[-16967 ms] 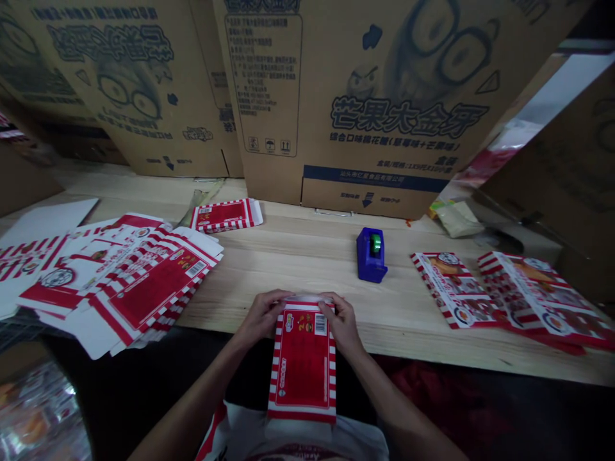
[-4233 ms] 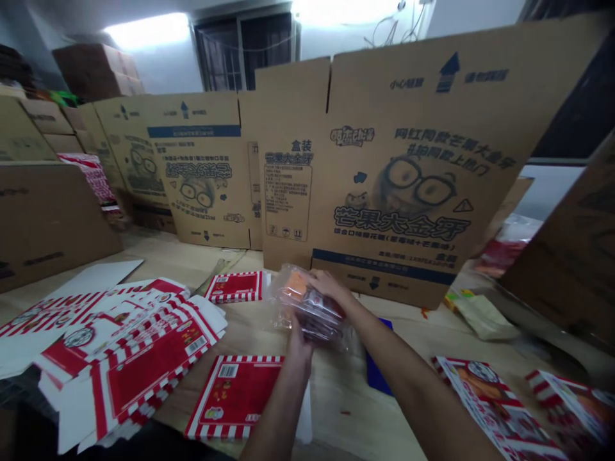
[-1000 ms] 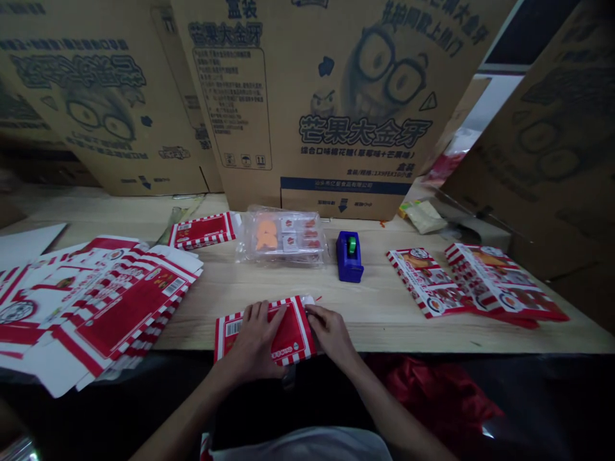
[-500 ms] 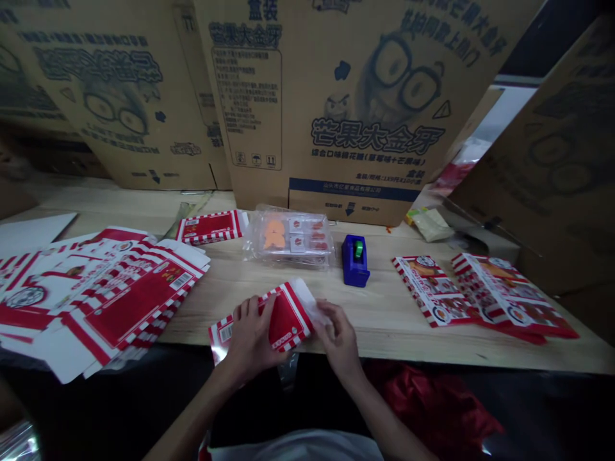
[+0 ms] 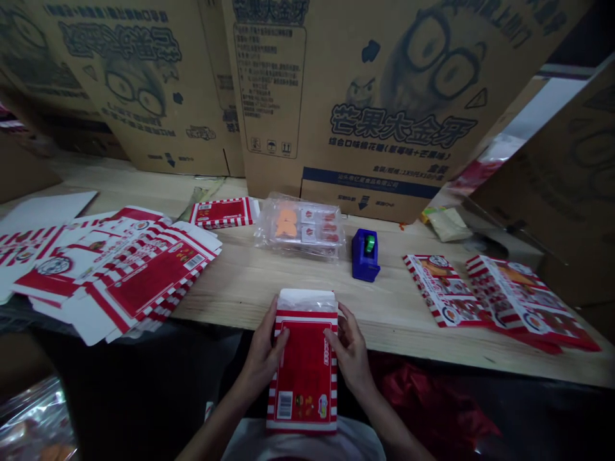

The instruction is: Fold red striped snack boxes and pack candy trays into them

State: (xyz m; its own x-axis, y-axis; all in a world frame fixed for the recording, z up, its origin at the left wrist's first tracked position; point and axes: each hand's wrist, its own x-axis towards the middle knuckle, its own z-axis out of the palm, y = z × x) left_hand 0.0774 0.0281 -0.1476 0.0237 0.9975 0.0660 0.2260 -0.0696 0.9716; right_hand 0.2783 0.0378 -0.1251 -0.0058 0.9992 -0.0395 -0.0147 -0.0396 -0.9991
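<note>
A red and white striped candy box (image 5: 307, 365) stands between my hands at the table's front edge, its white flap end pointing away from me. Clear plastic shows at that end, below the flap. My left hand (image 5: 263, 349) grips the box's left side, thumb on the front panel. From the right side my right hand (image 5: 353, 352) holds it the same way. Beyond the box lies a clear plastic pack (image 5: 300, 227) with orange and red pieces inside, and a blue tape dispenser (image 5: 366, 256) with green tape stands to its right.
Flat printed cartons (image 5: 144, 275) overlap in a pile on the left. Another red box (image 5: 223, 212) lies behind them. Several printed boxes (image 5: 519, 294) rest on the right. Large cardboard cartons (image 5: 355, 96) wall off the back. A red bag (image 5: 432, 410) is below the table edge.
The box has turned from lying sideways to pointing its flap end away from me, and it has come nearer my body. My right hand moved from the flap end to the box's right side.
</note>
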